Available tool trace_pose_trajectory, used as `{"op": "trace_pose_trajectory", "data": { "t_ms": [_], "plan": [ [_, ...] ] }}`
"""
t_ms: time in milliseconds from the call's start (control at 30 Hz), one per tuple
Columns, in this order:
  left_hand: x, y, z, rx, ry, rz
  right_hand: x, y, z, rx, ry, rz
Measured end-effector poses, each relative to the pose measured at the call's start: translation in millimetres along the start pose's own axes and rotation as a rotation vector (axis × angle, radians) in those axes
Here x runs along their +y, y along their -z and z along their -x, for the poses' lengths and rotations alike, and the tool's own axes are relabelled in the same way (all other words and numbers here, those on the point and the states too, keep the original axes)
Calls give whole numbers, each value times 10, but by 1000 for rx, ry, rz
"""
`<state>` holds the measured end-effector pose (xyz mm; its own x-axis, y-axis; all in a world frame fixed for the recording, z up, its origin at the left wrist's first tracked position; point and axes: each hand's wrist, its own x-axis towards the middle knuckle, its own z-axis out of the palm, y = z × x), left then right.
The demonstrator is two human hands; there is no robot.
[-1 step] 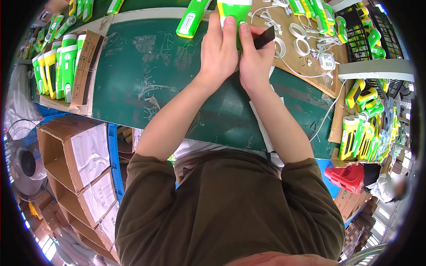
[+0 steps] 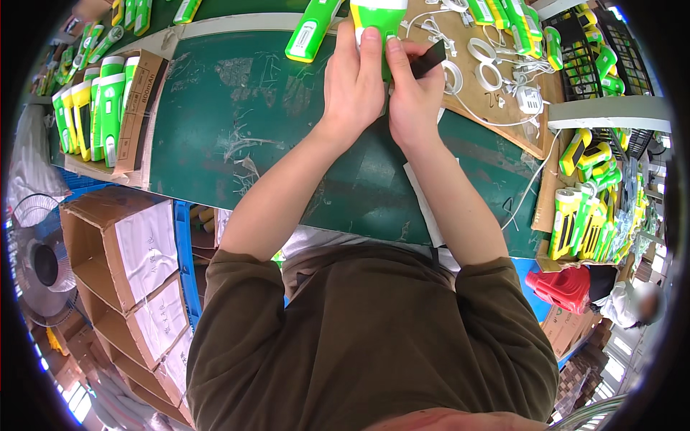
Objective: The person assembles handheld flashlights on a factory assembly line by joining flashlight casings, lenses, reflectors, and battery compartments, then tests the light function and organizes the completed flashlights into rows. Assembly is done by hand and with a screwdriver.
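Note:
A green and white flashlight (image 2: 377, 17) is held between both hands at the far edge of the view, its wide end pointing away from me. My left hand (image 2: 354, 80) wraps its left side, thumb laid along the body. My right hand (image 2: 415, 95) grips the other side, thumb pressed beside the left one. A flat black piece (image 2: 430, 60) juts out from the right hand's fingers; its inner end is hidden. Just left of my hands, another green and white flashlight (image 2: 309, 36) lies on the green worktable (image 2: 215, 93).
At left stands an open cardboard box (image 2: 140, 108) of upright flashlights. Charging cables (image 2: 489, 72) and a white plug (image 2: 530, 100) lie on a brown board to the right. Further right are black crates (image 2: 578, 72) and a box of flashlights (image 2: 582, 223). Cardboard shelving (image 2: 93, 244) sits lower left.
Both thumbs and the flashlight have shifted very slightly to the left. The grip is the same.

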<state>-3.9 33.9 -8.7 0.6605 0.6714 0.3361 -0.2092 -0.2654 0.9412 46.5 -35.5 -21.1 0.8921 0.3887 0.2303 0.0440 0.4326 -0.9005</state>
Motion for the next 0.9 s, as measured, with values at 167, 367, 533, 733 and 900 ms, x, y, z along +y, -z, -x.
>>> {"op": "trace_pose_trajectory", "data": {
  "t_ms": [167, 367, 533, 733, 900],
  "plan": [
    [-59, -74, -68, 21, -64, -70, -70, 89, -69, -46, -73, -75],
    [-129, -105, -45, -40, 7, 145, -80, 64, -137, -5, -158, -10],
    [35, -124, -49, -364, 577, 669, -517, 289, -251, -85, -223, 384],
    [82, -59, 92, -514, 763, 634, -1143, 822, -111, -117, -125, 369],
    [181, -127, 143, -546, 840, 572, -939, 1312, 20, -161, -162, 400]
  ]
}}
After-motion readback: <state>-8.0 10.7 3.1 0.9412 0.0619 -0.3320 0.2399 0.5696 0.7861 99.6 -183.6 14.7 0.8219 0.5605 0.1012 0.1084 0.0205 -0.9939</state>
